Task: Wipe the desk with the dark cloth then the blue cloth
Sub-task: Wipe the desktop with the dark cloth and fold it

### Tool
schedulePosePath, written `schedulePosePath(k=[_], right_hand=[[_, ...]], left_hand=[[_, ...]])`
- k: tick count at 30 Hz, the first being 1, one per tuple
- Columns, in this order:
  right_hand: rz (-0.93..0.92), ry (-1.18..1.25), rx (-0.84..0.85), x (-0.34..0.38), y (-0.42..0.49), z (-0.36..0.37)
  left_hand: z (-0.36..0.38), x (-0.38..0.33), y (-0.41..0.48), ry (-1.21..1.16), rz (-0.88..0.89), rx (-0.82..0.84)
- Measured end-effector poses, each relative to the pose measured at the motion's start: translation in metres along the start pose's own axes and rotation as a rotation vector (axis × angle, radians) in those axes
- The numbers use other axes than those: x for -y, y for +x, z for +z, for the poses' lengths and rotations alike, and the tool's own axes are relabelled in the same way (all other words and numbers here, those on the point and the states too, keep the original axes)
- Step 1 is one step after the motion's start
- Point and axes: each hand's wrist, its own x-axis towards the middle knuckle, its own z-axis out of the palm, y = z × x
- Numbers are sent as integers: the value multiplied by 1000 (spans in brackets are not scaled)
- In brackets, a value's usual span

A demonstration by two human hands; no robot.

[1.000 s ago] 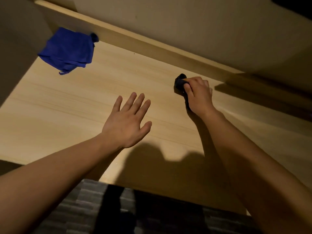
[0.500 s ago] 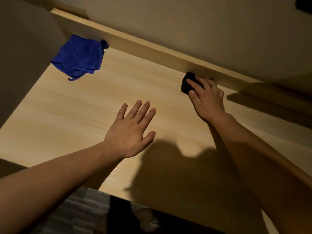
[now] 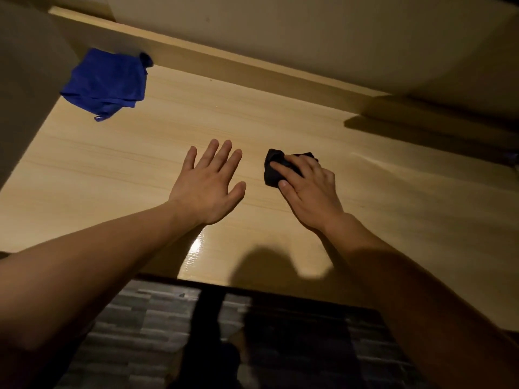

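Wall (image 3: 309, 32): plain beige, it stands behind the far edge.
Side panel (image 3: 25, 80): beige, it stands upright at the left.
Floor (image 3: 146, 327): grey striped pattern, seen below the near edge, partly in dark shadow.

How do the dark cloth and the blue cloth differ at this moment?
The dark cloth is bunched small under the right hand mid-desk; the blue cloth lies spread, larger and untouched in the far left corner. The dark one is nearly black, the blue one vivid. Both rest on the desk.
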Motion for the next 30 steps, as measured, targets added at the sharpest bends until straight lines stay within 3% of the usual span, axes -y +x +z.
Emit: schedulePosePath(k=[20,30], right_hand=[[-31,20,-2,77,-147,28],[-74,322,13,86,-176,31]], left_hand=[[0,1,-2,-2,27,-33],[1,2,-1,2,19,-27]])
